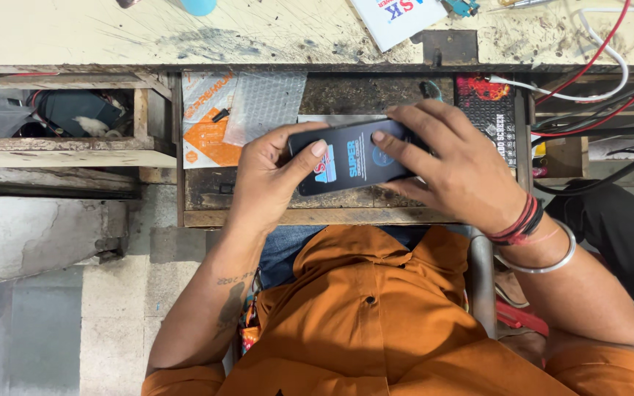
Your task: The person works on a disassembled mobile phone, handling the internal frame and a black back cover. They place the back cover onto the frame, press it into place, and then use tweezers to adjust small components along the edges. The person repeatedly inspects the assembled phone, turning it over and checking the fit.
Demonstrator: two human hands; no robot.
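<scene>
The dark flat packet (354,156), glossy black with blue print, is the one thing in hand; it lies level above an open wooden drawer (317,217), gripped from both ends. Going by size: one scratched, pale workbench top (185,33) runs across the upper edge of the view; one drawer stands pulled out beneath it; beside it on the left sits one open wooden compartment (75,150) holding dark odds and ends too jumbled to count. Inside the drawer lie one orange-and-white packet (207,125), one sheet of bubble wrap (262,106) just beside it, and one black-and-red packet (489,106) at the far right. Two red cables (596,59) and one white cable (610,55) trail off the bench at the right. One white card with coloured print (398,18) rests on the bench top. Both forearms come up from an orange shirt (376,315). The left hand (269,172) curls around the packet's left end, thumb pressed across its face, fingers tucked underneath. The right hand (453,165) lies spread over the right end, fingers splayed and flat on top, thumb below the lower edge; its wrist carries red and black threads (519,220) and one silver bangle (548,260).
</scene>
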